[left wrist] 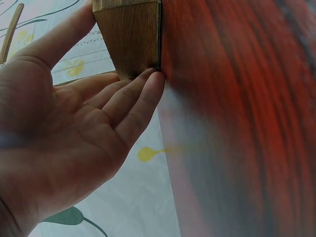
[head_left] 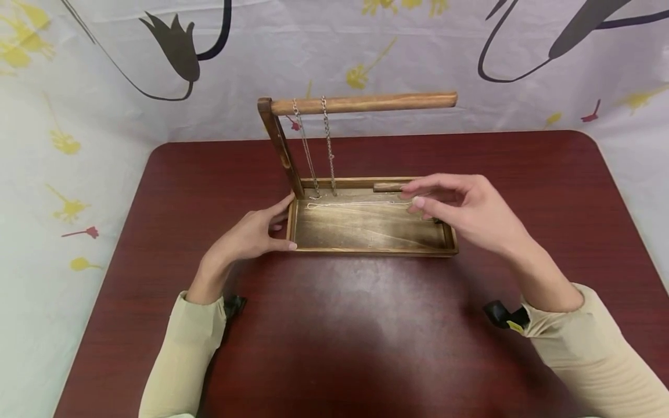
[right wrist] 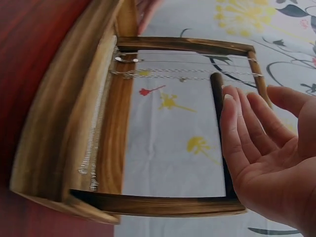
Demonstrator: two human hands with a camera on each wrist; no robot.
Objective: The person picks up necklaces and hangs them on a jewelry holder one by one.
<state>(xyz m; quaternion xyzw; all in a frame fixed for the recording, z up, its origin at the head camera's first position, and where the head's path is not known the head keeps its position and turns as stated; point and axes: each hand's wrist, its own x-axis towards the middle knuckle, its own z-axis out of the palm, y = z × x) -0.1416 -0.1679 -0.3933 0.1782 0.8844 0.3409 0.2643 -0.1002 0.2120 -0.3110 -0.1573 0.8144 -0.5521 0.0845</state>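
A wooden jewelry stand has a tray base (head_left: 366, 252), a tall post at the left and a long top bar (head_left: 366, 103). Two silver chains hang over that bar, a thicker chain (head_left: 328, 139) and a thinner chain (head_left: 306, 145). Along the tray floor lies another thin chain (head_left: 355, 204). My left hand (head_left: 256, 232) holds the tray's left end, thumb at the front corner and fingers at the end wall. Over the tray's right side is my right hand (head_left: 470, 206), fingers extended beside a lower bar (right wrist: 219, 118), with nothing visible in its grasp.
The stand sits on a dark red table (head_left: 360, 337). Behind it hangs a white patterned cloth (head_left: 292, 52). Near the lower bar in the right wrist view is a shorter wooden post (right wrist: 163, 205). The long bar's right end sticks out freely above the tray.
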